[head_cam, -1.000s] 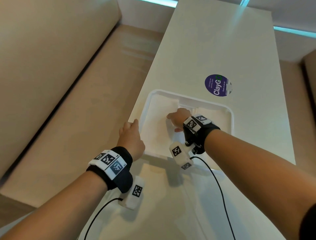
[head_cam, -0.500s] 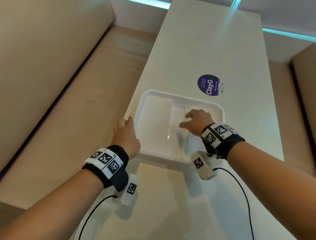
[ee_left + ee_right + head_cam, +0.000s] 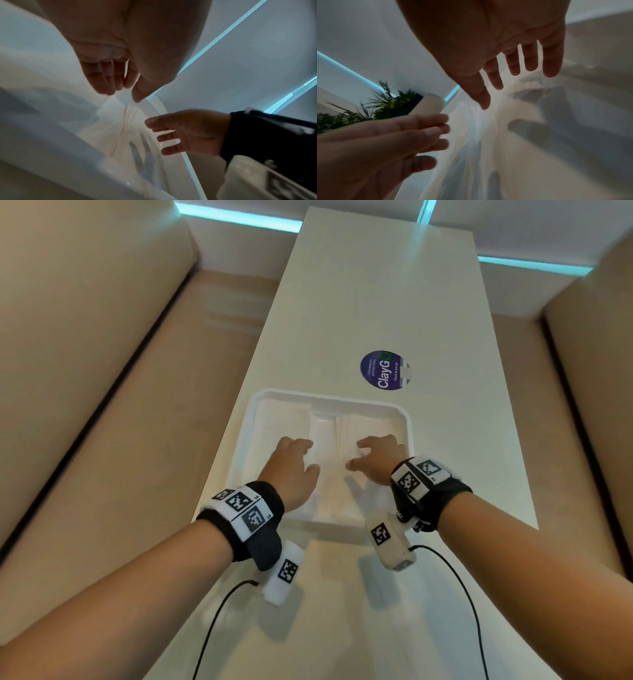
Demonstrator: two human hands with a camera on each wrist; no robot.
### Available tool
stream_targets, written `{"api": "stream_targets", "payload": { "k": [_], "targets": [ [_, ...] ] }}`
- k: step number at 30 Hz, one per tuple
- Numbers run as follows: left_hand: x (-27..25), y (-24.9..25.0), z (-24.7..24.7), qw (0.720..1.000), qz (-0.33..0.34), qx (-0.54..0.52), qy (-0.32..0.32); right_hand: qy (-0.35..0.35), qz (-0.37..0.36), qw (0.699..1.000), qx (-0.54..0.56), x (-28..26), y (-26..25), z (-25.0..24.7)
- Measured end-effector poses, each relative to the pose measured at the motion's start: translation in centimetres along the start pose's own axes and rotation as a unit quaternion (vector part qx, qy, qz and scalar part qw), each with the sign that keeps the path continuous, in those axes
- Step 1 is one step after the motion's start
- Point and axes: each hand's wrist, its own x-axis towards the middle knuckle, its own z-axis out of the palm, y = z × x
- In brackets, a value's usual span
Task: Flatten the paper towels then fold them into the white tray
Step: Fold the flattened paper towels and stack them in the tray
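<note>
The white tray (image 3: 408, 422) sits on the long white table (image 3: 376, 285). Inside it lie folded white paper towels: one stack on the left (image 3: 277, 419), another on the right (image 3: 371, 422), with a strip of bare tray floor between them. My left hand (image 3: 301, 455) hovers over the left stack, my right hand (image 3: 359, 455) over the right stack. Seen from the left wrist, my left hand (image 3: 123, 92) has relaxed fingers holding nothing. The right wrist view shows my right hand (image 3: 491, 94) spread and empty, its shadow falling on the towels (image 3: 513, 135).
A round purple ClayGo sticker (image 3: 385, 370) lies on the table just beyond the tray. Beige benches run along the left (image 3: 102, 405) and right (image 3: 589, 405) sides. Wrist camera cables trail over the near table. A green plant (image 3: 390, 102) stands in the background.
My left hand has left the tray's left rim and moved in over the left stack. My right hand went from the tray's middle to the right stack.
</note>
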Motion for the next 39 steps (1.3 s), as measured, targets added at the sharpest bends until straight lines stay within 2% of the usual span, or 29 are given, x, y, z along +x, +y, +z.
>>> {"api": "stream_targets", "payload": {
  "k": [4,8,11,14,20,26,29,35,39],
  "targets": [
    [4.0,1.9,1.9,0.994,-0.067,0.045,-0.077,0.075,-0.014,0.996,0.050,0.1,1.7,-2.3],
    [7.6,2.8,2.6,0.988,-0.096,0.084,-0.091,0.151,0.012,0.987,0.057,1.0,3.5,-4.4],
    [9.2,3.5,3.1,0.986,-0.104,0.104,-0.079,0.115,0.047,0.992,0.031,1.7,4.1,-4.5],
    [10.3,3.8,3.9,0.982,-0.114,0.129,-0.077,0.071,0.029,0.997,0.032,2.4,4.5,-4.0],
    [10.9,3.7,5.4,0.993,-0.090,0.036,-0.066,0.069,-0.005,0.995,0.067,2.8,5.6,-4.2],
    [11.6,3.5,5.8,0.994,-0.083,0.072,-0.001,0.065,-0.018,0.994,0.086,2.1,5.9,-4.5],
    [11.8,3.4,5.6,0.995,-0.079,0.056,0.039,0.065,-0.023,0.993,0.091,1.7,5.8,-4.6],
    [11.5,2.7,5.1,0.993,-0.101,-0.025,0.063,0.064,-0.027,0.993,0.093,1.4,5.9,-4.7],
    [11.2,2.9,4.7,0.993,-0.087,-0.023,0.074,0.065,-0.027,0.993,0.090,1.4,5.8,-4.7]
  ]
}}
